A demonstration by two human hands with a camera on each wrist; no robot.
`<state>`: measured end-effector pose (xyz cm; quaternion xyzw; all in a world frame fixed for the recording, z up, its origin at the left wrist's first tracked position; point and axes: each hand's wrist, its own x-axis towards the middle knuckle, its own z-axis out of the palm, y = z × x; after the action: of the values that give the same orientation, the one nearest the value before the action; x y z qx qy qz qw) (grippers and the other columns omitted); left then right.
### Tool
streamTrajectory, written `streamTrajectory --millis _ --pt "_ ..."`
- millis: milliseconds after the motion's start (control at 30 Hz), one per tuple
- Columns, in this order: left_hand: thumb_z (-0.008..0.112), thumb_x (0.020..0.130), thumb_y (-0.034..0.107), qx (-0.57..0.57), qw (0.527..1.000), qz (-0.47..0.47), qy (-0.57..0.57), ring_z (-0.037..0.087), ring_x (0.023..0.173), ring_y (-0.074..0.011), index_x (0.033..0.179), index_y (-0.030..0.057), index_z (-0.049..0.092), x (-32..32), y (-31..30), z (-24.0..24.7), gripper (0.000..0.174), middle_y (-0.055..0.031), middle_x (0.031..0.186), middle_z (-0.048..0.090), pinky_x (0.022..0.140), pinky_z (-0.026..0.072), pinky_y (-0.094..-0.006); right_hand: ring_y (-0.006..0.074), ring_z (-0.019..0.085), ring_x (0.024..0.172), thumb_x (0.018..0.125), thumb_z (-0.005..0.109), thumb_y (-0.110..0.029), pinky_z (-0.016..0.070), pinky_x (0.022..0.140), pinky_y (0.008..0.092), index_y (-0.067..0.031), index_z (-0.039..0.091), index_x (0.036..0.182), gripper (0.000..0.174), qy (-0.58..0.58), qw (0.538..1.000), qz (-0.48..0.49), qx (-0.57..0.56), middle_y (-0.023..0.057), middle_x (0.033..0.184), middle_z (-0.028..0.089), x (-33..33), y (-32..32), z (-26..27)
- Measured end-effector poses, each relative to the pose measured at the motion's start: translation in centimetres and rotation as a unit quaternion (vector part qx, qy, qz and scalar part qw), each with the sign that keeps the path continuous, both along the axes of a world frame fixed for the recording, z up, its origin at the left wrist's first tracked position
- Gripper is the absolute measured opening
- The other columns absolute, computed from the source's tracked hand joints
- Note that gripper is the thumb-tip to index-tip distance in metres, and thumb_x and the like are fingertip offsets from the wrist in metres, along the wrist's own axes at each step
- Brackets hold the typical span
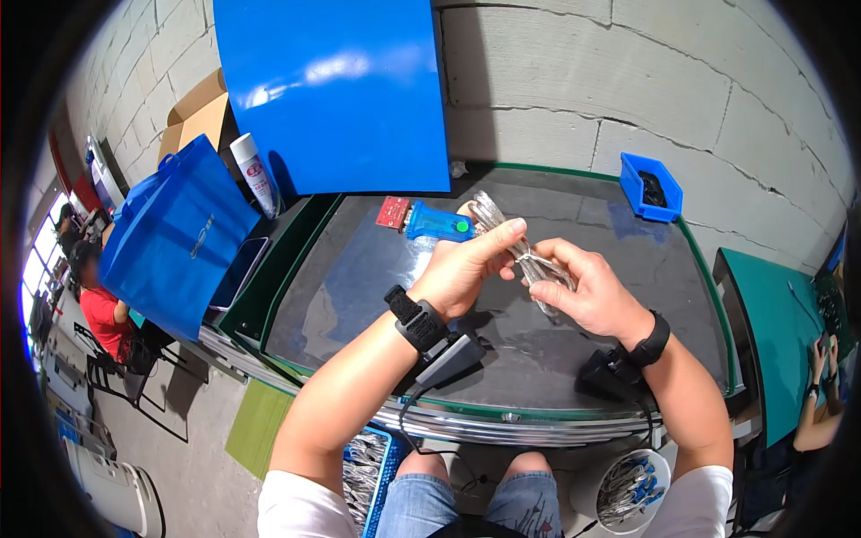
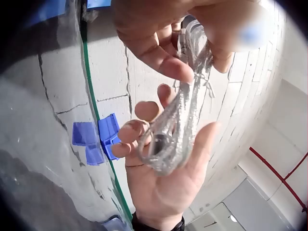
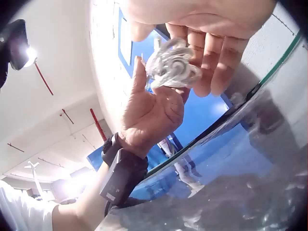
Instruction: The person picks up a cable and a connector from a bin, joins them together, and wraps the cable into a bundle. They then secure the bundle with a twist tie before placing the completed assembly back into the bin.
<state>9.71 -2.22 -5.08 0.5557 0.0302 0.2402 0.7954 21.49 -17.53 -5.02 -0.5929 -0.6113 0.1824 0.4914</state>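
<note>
My left hand (image 1: 462,273) pinches a coiled clear cable (image 1: 538,269); my right hand (image 1: 587,294) curls around its lower loop, above the dark surface (image 1: 359,296).

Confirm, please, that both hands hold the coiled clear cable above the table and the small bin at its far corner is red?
The head view shows the bin is blue, not red; the left hand and right hand do hold the cable above the table.

The cable bundle (image 1: 536,266) was clear with a silvery glint, the bench (image 1: 359,296) dark grey inside a green rim, the board (image 1: 332,90), bin (image 1: 665,204) and bag (image 1: 175,238) bright blue (the adapter (image 1: 430,224) blue too, with a green dot).
</note>
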Motion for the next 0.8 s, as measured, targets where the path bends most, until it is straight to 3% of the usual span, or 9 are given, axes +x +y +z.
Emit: streamTrajectory --millis 133,233,300,333,500,600,733,800 --pt "0.067 0.082 0.021 0.003 1.0 0.017 0.005 0.056 0.063 -0.0079 0.097 0.008 0.053 -0.2 -0.4 0.4 0.024 -0.003 0.078 0.06 0.05 0.0436 -0.02 0.0099 0.054 0.064 0.085 0.064 -0.024 0.0452 0.06 0.0255 -0.0022 0.052 0.105 0.032 0.017 1.0 0.012 -0.016 0.0025 0.07 0.059 0.3 0.0 -0.1" --pt "0.07 0.08 0.023 0.003 1.0 0.006 0.023 0.054 0.059 -0.007 0.091 0.0077 0.054 -0.2 -0.2 0.4 0.024 -0.0007 0.072 0.057 0.048 0.0417 -0.0204 0.0113 0.056 0.066 0.083 0.065 -0.022 0.0465 0.061 0.026 -0.0018 0.052 0.104 0.032 -0.074 0.997 0.005 -0.024 0.0046 0.078 0.059 0.1 -0.2 0.3" --pt "0.072 0.078 0.025 0.001 0.999 0.004 0.033 0.052 0.058 -0.0064 0.086 0.008 0.055 -0.2 -0.3 0.3 0.025 0.0012 0.069 0.054 0.047 0.0406 -0.0212 0.0124 0.057 0.069 0.081 0.067 -0.018 0.048 0.062 0.0266 -0.0006 0.052 0.104 0.032 -0.05 0.988 -0.044 0.139 0.0069 0.087 0.058 -0.1 0.3 0.0" --pt "0.072 0.078 0.025 0.001 0.998 0.005 0.059 0.051 0.055 -0.0058 0.083 0.0084 0.055 -0.2 -0.4 0.4 0.024 0.0017 0.067 0.054 0.045 0.04 -0.0205 0.0138 0.058 0.071 0.079 0.068 -0.011 0.0491 0.063 0.0267 -0.0002 0.054 0.101 0.028 -0.061 0.987 -0.05 0.138 0.008 0.093 0.056 -0.1 0.0 0.4" --pt "0.071 0.079 0.026 0.004 0.995 -0.034 0.096 0.048 0.048 -0.0049 0.077 0.0085 0.055 0.1 -0.1 0.3 0.023 0.0016 0.065 0.053 0.039 0.0375 -0.0185 0.0192 0.06 0.069 0.076 0.065 -0.002 0.0489 0.061 0.0271 -0.0013 0.06 0.092 0.017 -0.186 0.965 -0.037 0.183 0.0079 0.085 0.057 -0.7 0.0 1.0" --pt "0.069 0.081 0.026 0.003 0.991 -0.062 0.119 0.046 0.043 -0.0051 0.076 0.0084 0.054 0.1 -0.1 0.3 0.024 0.0011 0.064 0.053 0.034 0.035 -0.0186 0.0251 0.061 0.07 0.069 0.066 0.0 0.0496 0.061 0.0319 -0.0026 0.062 0.087 0.019 -0.313 0.919 -0.063 0.232 0.0087 0.077 0.059 -1.0 0.0 1.3" --pt "0.069 0.081 0.026 0.007 0.987 -0.09 0.135 0.047 0.046 -0.0059 0.074 0.0086 0.054 -0.1 -0.2 0.6 0.024 0.0006 0.065 0.053 0.038 0.0385 -0.0197 0.025 0.059 0.067 0.072 0.065 -0.001 0.0487 0.058 0.0332 -0.0022 0.059 0.084 0.013 -0.381 0.886 -0.074 0.253 0.0075 0.076 0.058 -0.9 -0.1 1.4" --pt "0.07 0.079 0.023 0.002 0.992 -0.059 0.11 0.054 0.055 -0.0075 0.081 0.0083 0.052 -0.1 -0.4 0.7 0.023 -0.001 0.071 0.057 0.048 0.0461 -0.0218 0.0262 0.058 0.064 0.075 0.062 -0.005 0.0472 0.056 0.0356 -0.0031 0.055 0.081 0.01 -0.397 0.89 -0.115 0.19 0.0077 0.074 0.056 -0.9 -0.2 1.3"
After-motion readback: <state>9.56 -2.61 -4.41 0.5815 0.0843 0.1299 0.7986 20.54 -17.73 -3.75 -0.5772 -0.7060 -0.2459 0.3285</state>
